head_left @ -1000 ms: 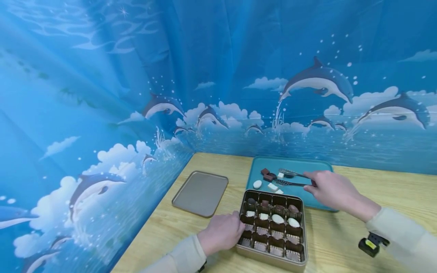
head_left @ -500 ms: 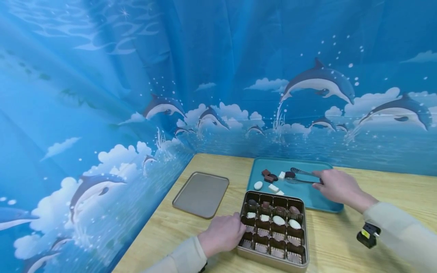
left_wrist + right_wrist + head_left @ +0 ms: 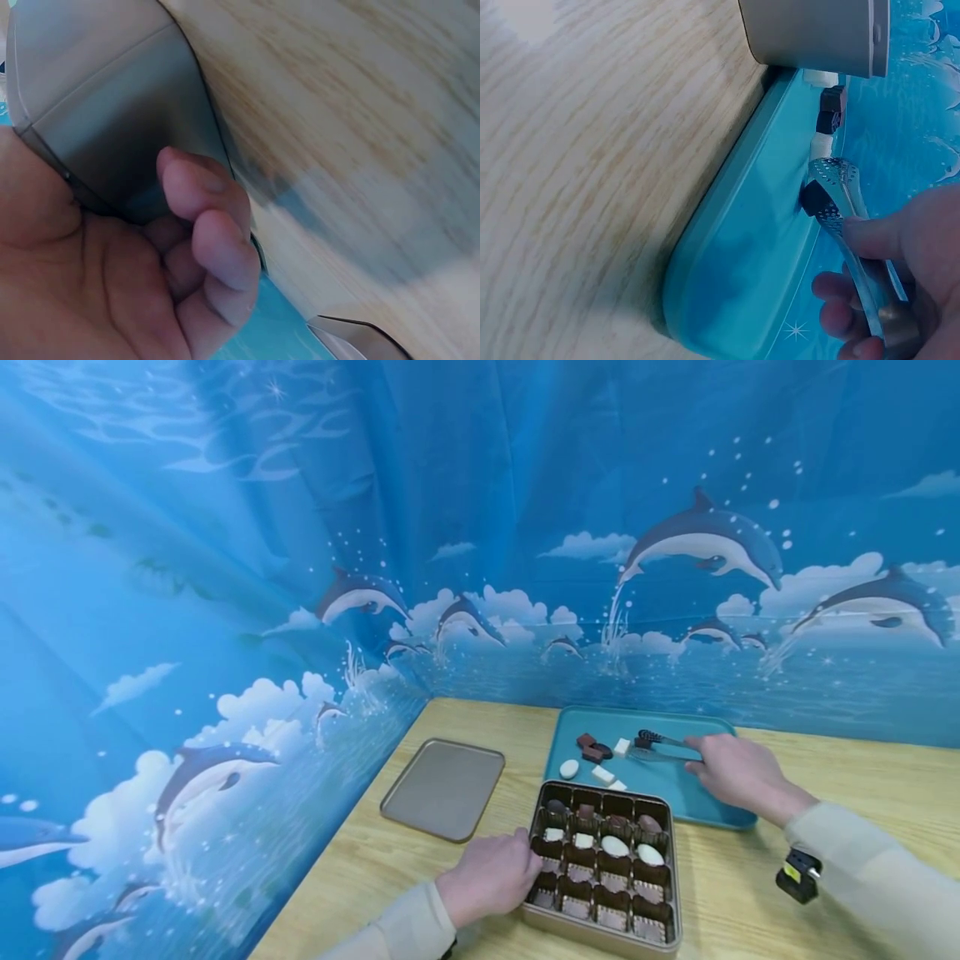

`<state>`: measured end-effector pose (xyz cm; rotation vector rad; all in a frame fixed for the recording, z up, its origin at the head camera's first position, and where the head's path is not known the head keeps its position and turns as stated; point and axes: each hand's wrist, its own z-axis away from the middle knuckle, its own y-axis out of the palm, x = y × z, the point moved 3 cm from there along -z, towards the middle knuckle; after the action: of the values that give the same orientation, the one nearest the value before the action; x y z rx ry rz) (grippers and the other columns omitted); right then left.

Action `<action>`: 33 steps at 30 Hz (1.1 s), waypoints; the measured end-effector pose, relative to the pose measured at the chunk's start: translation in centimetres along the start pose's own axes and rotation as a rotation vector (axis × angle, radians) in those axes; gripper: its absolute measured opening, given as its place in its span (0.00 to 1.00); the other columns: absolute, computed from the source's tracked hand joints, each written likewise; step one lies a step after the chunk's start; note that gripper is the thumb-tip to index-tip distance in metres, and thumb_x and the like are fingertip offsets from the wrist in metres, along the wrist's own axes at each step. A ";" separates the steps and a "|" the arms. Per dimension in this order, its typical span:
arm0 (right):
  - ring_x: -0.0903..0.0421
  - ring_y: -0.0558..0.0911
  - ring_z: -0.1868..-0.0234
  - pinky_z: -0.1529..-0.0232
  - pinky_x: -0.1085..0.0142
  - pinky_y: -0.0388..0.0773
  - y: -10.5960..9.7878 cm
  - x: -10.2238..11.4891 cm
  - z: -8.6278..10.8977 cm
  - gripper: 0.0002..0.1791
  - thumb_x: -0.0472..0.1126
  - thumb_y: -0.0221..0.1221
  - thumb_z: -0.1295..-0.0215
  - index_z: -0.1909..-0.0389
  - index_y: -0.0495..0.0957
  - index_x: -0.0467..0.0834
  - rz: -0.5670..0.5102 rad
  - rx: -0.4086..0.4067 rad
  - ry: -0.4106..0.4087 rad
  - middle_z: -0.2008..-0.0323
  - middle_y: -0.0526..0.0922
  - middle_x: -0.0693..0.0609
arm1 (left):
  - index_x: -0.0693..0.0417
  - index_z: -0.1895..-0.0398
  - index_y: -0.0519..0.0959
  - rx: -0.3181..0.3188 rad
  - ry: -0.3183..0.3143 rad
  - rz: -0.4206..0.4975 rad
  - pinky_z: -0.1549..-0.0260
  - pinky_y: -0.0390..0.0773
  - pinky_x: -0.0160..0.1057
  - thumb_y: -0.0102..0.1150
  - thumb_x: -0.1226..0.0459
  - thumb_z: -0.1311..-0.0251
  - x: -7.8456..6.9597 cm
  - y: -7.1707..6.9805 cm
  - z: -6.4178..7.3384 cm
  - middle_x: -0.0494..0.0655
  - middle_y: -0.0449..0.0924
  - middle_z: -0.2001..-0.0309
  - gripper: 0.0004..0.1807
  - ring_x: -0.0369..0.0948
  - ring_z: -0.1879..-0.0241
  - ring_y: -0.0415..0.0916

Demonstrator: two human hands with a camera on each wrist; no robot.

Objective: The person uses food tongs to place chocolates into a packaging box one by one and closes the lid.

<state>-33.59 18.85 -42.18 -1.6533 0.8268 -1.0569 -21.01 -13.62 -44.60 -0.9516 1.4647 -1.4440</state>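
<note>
My right hand [image 3: 742,772] holds metal tongs [image 3: 862,262] with perforated ends, over the blue tray [image 3: 697,802]. Between the tong ends sits a dark chocolate [image 3: 815,199]. My left hand [image 3: 487,872] is at the left wall of a bronze chocolate tin [image 3: 600,935], curled fingers close to its side and fingertips at the rim. Inside the tin is a brown divided insert; dark and brown chocolates [image 3: 587,812] fill its back row, white ones [image 3: 614,846] the second. The two front rows' compartments hold no chocolates.
A flat bronze lid [image 3: 444,789] lies on the wooden table [image 3: 360,877] left of the tin. On the tray's left part lie several brown chocolates [image 3: 592,753] and white ones [image 3: 569,769]. A blue dolphin-print curtain [image 3: 480,527] hangs behind and left.
The tongs moved right from over the tray's middle to the dark chocolate at the right, and their ends drew together around it. My left hand kept its place at the tin.
</note>
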 end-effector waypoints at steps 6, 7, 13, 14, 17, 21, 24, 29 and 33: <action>0.60 0.63 0.89 0.89 0.70 0.58 0.2 -0.2 0.1 0.22 0.37 0.62 0.34 0.42 0.77 0.30 0.024 -0.027 -0.003 0.57 0.85 0.33 | 0.55 0.66 0.75 0.001 0.004 0.022 0.83 0.71 0.38 0.44 0.50 0.25 0.0 0.0 0.1 0.41 0.69 0.81 0.20 0.39 0.81 0.72; 0.60 0.62 0.89 0.89 0.70 0.58 0.3 -0.3 0.1 0.22 0.37 0.62 0.34 0.42 0.78 0.30 0.025 -0.033 -0.004 0.55 0.85 0.32 | 0.54 0.67 0.75 0.002 0.007 0.021 0.83 0.71 0.38 0.44 0.50 0.25 0.0 0.0 0.1 0.41 0.69 0.80 0.19 0.39 0.82 0.71; 0.61 0.59 0.90 0.89 0.71 0.56 0.6 -0.6 0.2 0.20 0.37 0.62 0.33 0.44 0.79 0.30 0.040 -0.047 -0.010 0.75 0.83 0.45 | 0.52 0.69 0.73 0.011 0.002 0.026 0.84 0.69 0.37 0.43 0.50 0.25 -0.1 -0.1 0.2 0.39 0.66 0.80 0.19 0.37 0.83 0.66; 0.61 0.58 0.90 0.89 0.70 0.55 0.6 -0.6 0.2 0.20 0.37 0.61 0.33 0.43 0.79 0.30 0.042 -0.047 -0.009 0.79 0.80 0.49 | 0.53 0.68 0.74 0.012 -0.002 0.031 0.83 0.69 0.37 0.43 0.50 0.25 -0.1 -0.1 0.2 0.40 0.66 0.80 0.20 0.37 0.83 0.67; 0.61 0.58 0.90 0.89 0.70 0.55 0.5 -0.6 0.3 0.20 0.37 0.61 0.33 0.44 0.79 0.31 0.034 -0.057 -0.008 0.77 0.81 0.48 | 0.55 0.65 0.76 0.013 -0.009 0.041 0.82 0.71 0.38 0.43 0.50 0.25 -0.1 -0.1 0.2 0.41 0.69 0.80 0.21 0.38 0.81 0.70; 0.61 0.57 0.89 0.89 0.70 0.55 0.3 -0.4 0.7 0.20 0.37 0.61 0.33 0.44 0.80 0.32 0.012 -0.064 -0.001 0.69 0.86 0.41 | 0.59 0.60 0.78 0.013 -0.011 0.052 0.80 0.73 0.39 0.43 0.50 0.25 0.0 -0.1 0.1 0.42 0.71 0.79 0.22 0.40 0.79 0.73; 0.60 0.58 0.89 0.89 0.68 0.56 -0.1 -0.2 1.4 0.20 0.38 0.61 0.32 0.43 0.79 0.33 0.001 -0.064 0.008 0.64 0.87 0.38 | 0.59 0.61 0.78 0.011 -0.008 0.053 0.80 0.73 0.39 0.43 0.50 0.25 0.0 0.0 0.2 0.42 0.71 0.79 0.22 0.40 0.80 0.73; 0.60 0.59 0.89 0.88 0.67 0.56 -1.5 0.2 2.7 0.22 0.40 0.60 0.32 0.41 0.78 0.33 -0.006 -0.067 0.010 0.77 0.83 0.47 | 0.57 0.64 0.77 -0.001 0.001 0.049 0.82 0.72 0.38 0.43 0.50 0.25 0.1 0.1 0.2 0.42 0.71 0.80 0.21 0.39 0.81 0.72; 0.61 0.57 0.88 0.87 0.67 0.54 -2.9 0.7 4.1 0.22 0.41 0.60 0.31 0.40 0.78 0.34 0.009 -0.065 -0.007 0.82 0.76 0.54 | 0.57 0.64 0.77 -0.007 0.005 0.048 0.83 0.71 0.38 0.43 0.51 0.25 0.1 0.0 0.1 0.42 0.71 0.80 0.20 0.39 0.81 0.72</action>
<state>-29.45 20.60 -39.85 -1.7051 0.8717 -1.0271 -20.94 -13.69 -44.62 -0.9120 1.4875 -1.4083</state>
